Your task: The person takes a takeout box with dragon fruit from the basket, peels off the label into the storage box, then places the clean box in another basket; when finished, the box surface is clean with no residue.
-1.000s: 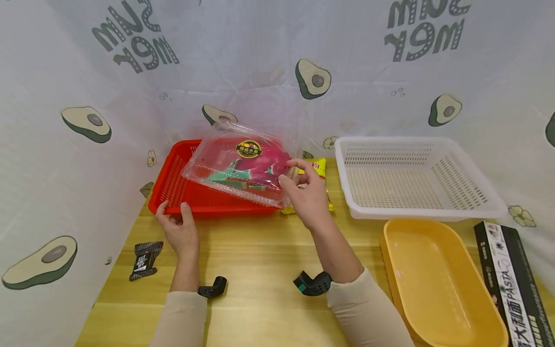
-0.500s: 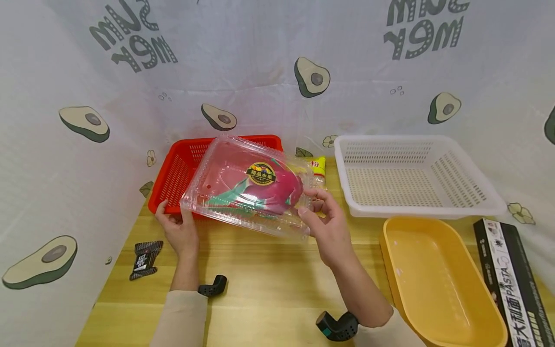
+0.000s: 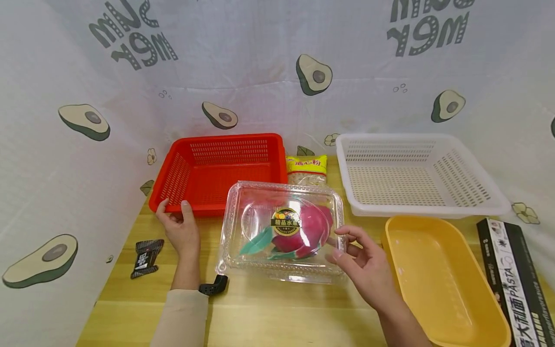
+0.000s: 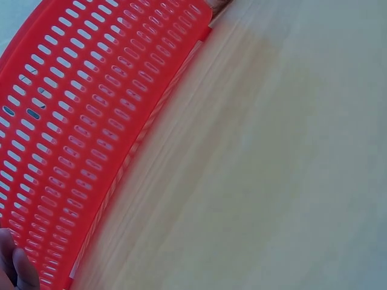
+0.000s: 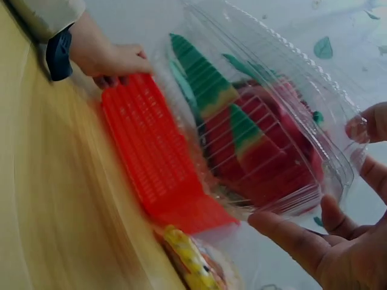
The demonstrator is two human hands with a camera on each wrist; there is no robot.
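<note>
My right hand (image 3: 368, 265) grips the right end of a clear plastic fruit box (image 3: 247, 207), which is raised and faces me in the head view. Inside it lies a pink-red dragon fruit (image 3: 312, 221) with green leaf tips; a round black and gold label (image 3: 286, 222) marks the lid. From the right wrist view, the fingers (image 5: 290, 238) of this hand reach around the box's end. My left hand (image 3: 182, 236) holds the front left rim of a red perforated basket (image 3: 217, 168), thumb and fingers at the edge.
A yellow-topped bag of pasta (image 3: 307, 166) stands beside the red basket. To the right are a white basket (image 3: 422, 209), a yellow tub (image 3: 433, 270) and a black pasta box (image 3: 511, 284). A small black packet (image 3: 146, 259) lies at left on the wooden table (image 3: 260, 313).
My right hand has brought the fruit box out from above the red basket, toward me and to the right. My left hand has stayed on the basket rim.
</note>
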